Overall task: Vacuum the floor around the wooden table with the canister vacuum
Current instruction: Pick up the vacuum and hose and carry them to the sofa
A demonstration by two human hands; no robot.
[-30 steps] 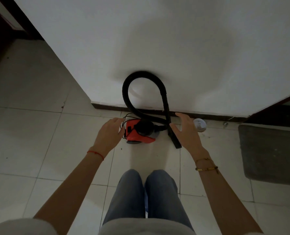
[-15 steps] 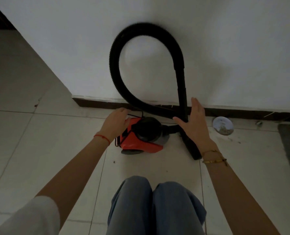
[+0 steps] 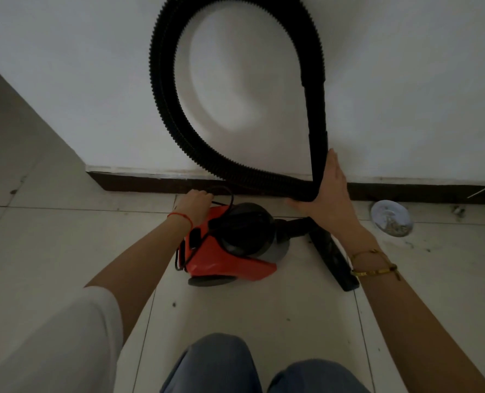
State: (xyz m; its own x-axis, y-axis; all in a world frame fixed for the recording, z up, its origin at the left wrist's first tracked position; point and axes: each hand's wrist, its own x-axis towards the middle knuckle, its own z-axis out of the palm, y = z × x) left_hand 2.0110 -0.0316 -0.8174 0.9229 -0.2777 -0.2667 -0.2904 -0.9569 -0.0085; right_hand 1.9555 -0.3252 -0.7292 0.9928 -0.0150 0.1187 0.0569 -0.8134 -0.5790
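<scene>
A small red and black canister vacuum [image 3: 230, 265] sits on the pale tiled floor [image 3: 51, 236] by the wall. Its ribbed black hose [image 3: 164, 95] loops up against the white wall and comes down as a rigid wand [image 3: 316, 123] to a flat floor nozzle [image 3: 334, 259]. My left hand [image 3: 197, 202] curls over the vacuum's rear end, where a black cord loops out. My right hand [image 3: 326, 194] lies against the lower wand, fingers straight along its right side, thumb spread out under it. No wooden table is in view.
A dark baseboard [image 3: 139, 182] runs along the foot of the white wall [image 3: 405, 80]. A round white floor drain cover [image 3: 391, 218] with dirt around it lies to the right. The wall's corner is at the left. My knees [image 3: 221, 364] are at the bottom edge.
The view has dropped closer to the vacuum. My left hand has reached the vacuum's rear and curled on it. My right hand has moved up against the wand.
</scene>
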